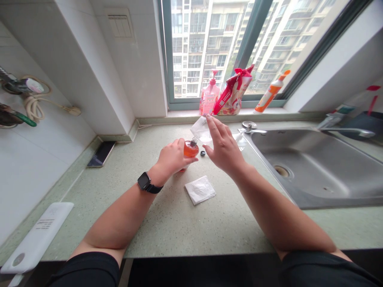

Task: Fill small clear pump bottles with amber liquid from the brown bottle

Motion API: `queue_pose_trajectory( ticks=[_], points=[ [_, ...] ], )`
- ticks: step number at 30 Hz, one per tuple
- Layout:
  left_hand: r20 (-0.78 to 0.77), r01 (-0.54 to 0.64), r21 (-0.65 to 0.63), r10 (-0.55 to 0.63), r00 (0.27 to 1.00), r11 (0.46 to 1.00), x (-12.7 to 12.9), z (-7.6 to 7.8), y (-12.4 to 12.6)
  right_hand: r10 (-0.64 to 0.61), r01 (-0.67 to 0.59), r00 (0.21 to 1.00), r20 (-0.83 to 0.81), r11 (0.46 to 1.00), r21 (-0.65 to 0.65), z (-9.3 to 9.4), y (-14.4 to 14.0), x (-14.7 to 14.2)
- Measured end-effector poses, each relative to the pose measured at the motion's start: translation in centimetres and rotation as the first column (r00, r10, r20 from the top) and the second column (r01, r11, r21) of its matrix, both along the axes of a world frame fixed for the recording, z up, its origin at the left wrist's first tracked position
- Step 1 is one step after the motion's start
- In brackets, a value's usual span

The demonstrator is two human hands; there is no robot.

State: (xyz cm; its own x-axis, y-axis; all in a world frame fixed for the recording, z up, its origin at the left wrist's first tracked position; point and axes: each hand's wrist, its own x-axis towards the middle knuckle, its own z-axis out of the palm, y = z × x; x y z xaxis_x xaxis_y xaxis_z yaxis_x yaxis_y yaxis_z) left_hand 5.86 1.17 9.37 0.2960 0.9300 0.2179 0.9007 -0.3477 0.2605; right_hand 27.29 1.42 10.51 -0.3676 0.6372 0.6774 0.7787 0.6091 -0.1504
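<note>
Countertop [155, 235] in speckled pale green carries everything near the hands. Left hand [173, 158] is closed around an orange bottle [191, 150], which is around the middle of the countertop, somewhat nearer the back edge than the front; whether its base touches the surface I cannot tell. Right hand [224, 147], a little apart from the left, has its fingers and thumb around a clear container [200, 129], tilted, with its lower end at the bottle's neck [194, 141]; whether the two touch is too small to tell. A small black cap [202, 153] lies just beside the bottle, toward the right hand. Between the bottle and the front edge lies a folded white tissue [200, 189]. A phone [101, 154] lies by the back left corner, and a long white device [38, 235] is at the front left corner. A steel sink [317, 167] is set in along the right side.
</note>
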Motion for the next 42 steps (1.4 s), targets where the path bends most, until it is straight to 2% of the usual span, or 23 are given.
queue_pose_trajectory(
  ticks=[13,42],
  points=[
    [0.0,-0.005,-0.001,0.005,1.0,1.0,0.03,0.01,-0.05,-0.027,0.027,1.0,0.004,0.999,-0.031,0.34,-0.44,-0.3],
    [0.07,-0.002,-0.015,0.003,0.998,1.0,0.48,-0.54,0.11,0.004,-0.005,1.0,0.029,1.0,0.017,0.62,-0.76,-0.44]
  ],
)
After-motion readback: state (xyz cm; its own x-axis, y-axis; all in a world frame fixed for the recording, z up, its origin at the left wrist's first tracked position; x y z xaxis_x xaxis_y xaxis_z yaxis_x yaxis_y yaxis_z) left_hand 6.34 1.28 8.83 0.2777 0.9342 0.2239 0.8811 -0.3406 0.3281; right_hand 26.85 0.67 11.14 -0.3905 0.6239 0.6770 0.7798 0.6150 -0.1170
